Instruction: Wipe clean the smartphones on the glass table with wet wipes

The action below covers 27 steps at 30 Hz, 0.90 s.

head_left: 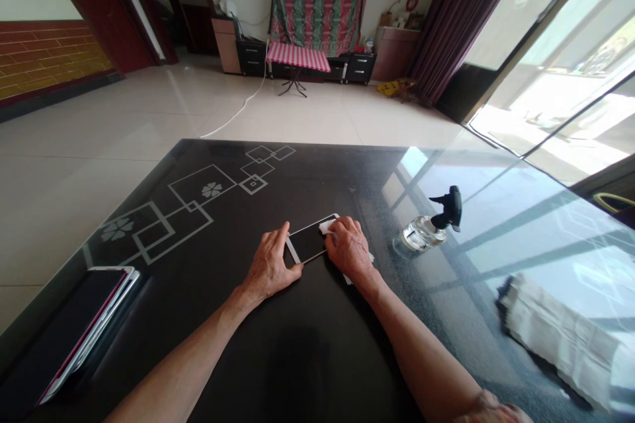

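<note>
On the glossy black bench (pixel 278 350), a rectangular white-edged phone (pixel 307 242) is being gripped at eight o'clock by the left hand (pixel 268 264), presumably against slippage; white tissue (pixel 325 227) is being pressed at two by the right hand (pixel 350 248).

No lettering, brand name, label text, number or sign is legible to me anywhere in this view.
</note>
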### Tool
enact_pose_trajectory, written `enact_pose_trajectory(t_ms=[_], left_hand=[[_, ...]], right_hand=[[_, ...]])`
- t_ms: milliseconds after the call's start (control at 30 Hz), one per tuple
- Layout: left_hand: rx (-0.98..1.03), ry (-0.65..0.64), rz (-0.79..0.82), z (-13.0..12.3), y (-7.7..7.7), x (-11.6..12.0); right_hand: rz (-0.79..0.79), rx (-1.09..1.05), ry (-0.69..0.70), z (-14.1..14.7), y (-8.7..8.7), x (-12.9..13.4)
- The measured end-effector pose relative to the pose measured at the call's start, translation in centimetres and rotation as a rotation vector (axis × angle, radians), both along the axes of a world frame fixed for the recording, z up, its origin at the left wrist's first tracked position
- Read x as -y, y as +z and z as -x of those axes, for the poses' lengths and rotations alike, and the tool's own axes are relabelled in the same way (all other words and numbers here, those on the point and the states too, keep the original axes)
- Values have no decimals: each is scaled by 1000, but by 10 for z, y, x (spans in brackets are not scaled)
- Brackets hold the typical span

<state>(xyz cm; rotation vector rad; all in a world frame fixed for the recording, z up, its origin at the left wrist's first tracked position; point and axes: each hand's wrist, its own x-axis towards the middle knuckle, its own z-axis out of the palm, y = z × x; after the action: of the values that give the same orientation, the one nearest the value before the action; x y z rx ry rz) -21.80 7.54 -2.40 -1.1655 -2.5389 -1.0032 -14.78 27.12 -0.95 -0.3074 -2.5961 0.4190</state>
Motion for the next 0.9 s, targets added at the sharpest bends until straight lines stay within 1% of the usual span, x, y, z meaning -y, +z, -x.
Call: enact_pose_trajectory(t_ms=[67,133,200,300,367,400,467,600,667,767,900], left_hand=[[6,3,1,0,1,0],[8,6,3,0,0,0],[5,9,3,0,0,0],[-7,6,-4,0,-1,-1],[-9,6,-10,0,-2,-1],[-8,6,-11,0,-2,-1],[-1,8,-13,1,-2,-1],[39,9,-11,0,0,-1],[60,10,-9,-1,1,-1],[72,17,-9,-1,2,-1],[51,19,-5,0,0,-1]], right_hand=[[6,-26,-40,0,-1,-2],[16,-49,11,-1,0,3],[27,-55,118,-3,0,15],[45,-40,322,-3,0,33],[51,-17,430,-1,0,39],[50,-7,461,0,1,39],[41,1,446,3,2,31],[-4,19,237,3,6,5],[-21,41,164,2,8,-2],[-12,69,157,4,8,8],[22,86,269,13,7,39]])
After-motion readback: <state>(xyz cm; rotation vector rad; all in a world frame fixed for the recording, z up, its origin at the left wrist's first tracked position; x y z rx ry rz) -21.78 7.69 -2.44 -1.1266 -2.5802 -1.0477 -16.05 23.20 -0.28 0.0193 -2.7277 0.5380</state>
